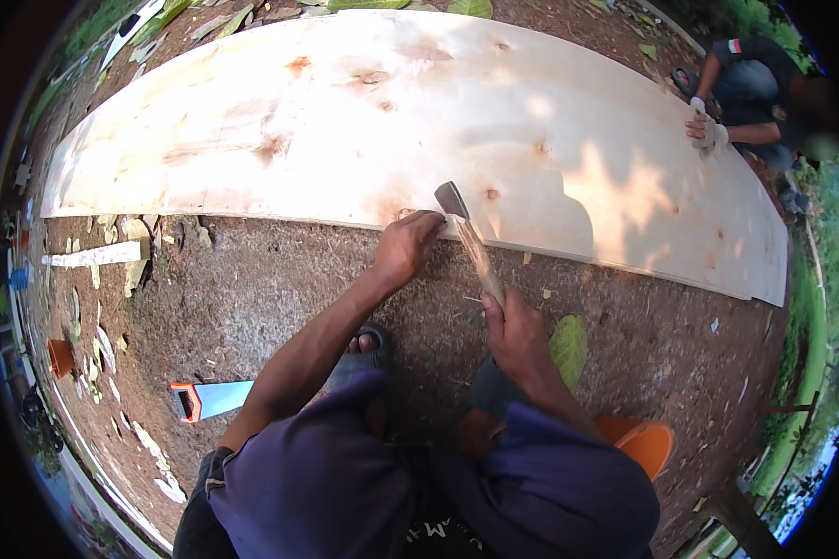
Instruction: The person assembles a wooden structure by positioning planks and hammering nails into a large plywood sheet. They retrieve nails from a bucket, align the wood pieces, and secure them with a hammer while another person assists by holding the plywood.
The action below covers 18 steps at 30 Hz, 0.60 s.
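Observation:
A long pale plywood sheet lies across the ground in front of me. At its near edge my left hand is closed, fingertips pressed together on or just above the wood. Whatever they pinch, if anything, is too small to make out. My right hand grips the lower end of a hammer's wooden handle. The dark metal head of this hammer is over the sheet, just right of my left fingertips. Whether the head touches the wood I cannot tell.
A handsaw with an orange-and-black handle lies on the soil at left. An orange bucket stands by my right leg; another orange container is far left. A crouching co-worker's gloved hands rest at the sheet's far right edge. Dry leaves are scattered about.

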Motion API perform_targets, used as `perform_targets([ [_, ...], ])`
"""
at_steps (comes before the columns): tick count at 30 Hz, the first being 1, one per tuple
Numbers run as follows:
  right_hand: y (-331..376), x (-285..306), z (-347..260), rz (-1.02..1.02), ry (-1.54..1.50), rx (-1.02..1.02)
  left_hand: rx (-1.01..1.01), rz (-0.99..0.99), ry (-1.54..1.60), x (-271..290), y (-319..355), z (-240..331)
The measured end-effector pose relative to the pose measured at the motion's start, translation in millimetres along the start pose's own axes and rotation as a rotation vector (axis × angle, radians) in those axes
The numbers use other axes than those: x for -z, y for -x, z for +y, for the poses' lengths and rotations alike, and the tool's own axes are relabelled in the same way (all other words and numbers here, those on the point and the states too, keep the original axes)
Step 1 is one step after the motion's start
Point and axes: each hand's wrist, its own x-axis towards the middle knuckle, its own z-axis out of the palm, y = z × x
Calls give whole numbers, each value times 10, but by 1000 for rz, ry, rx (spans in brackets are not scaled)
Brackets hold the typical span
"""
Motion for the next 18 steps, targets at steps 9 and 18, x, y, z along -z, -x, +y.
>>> perform_targets([
  [9, 9, -98, 234, -9, 79, -18, 49, -14, 56, -35, -7, 6],
  [18, 149, 286, -207, 343, -294, 245, 127, 108, -57, 253, -135, -164],
])
